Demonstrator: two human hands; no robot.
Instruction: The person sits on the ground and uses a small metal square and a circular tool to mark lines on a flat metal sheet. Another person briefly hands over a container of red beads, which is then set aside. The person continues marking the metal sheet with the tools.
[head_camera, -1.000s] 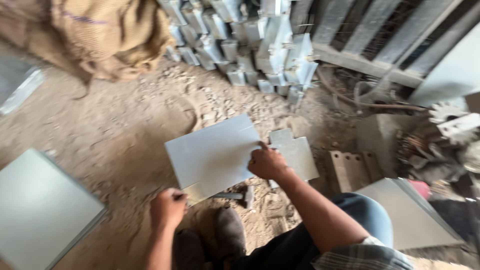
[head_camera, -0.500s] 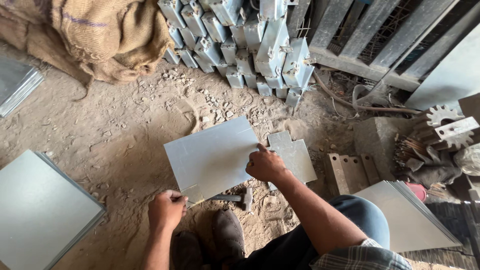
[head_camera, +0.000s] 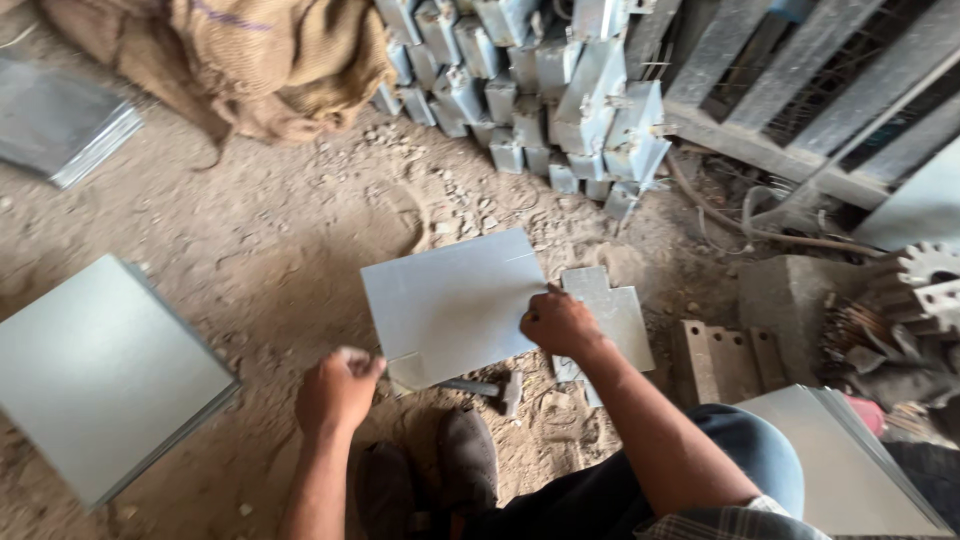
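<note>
- Sheet-metal panel (head_camera: 455, 305): flat grey square w/ a notched corner, lying on the dirt floor (head_camera: 280, 250) in front of the person, tilted a bit; near-left corner has a small cut tab.
- Right hand (head_camera: 558, 323): on the panel's right edge, fingers curled down & pinching/pressing that edge; thumb side toward the panel.
- Left hand (head_camera: 335, 390): just beside the panel's near-left corner, fingers clenched into a loose fist; blurred, so can't tell if it grips anything or touches the sheet.
- Hammer (head_camera: 490, 388): lies on the ground just below the panel's near edge, head to the right, handle partly under the sheet; neither hand on it.
- Cross-shaped metal piece (head_camera: 615, 315): flat on the floor, just right of the panel, partly under the right hand & wrist.
- Shoes (head_camera: 440, 465): dark pair at bottom centre, toes pointing toward the panel.
- Stack of grey sheets (head_camera: 95, 375): left, well apart from the panel.
- 2nd sheet stack (head_camera: 850, 460): lower right, beside the knee in blue trousers.
- Pile of folded metal boxes (head_camera: 540, 90): heaped at top centre, beyond the panel.
- Burlap sack (head_camera: 260, 60): top left, next to the boxes.
- Slotted metal block (head_camera: 725, 355): right of the cross piece.
</note>
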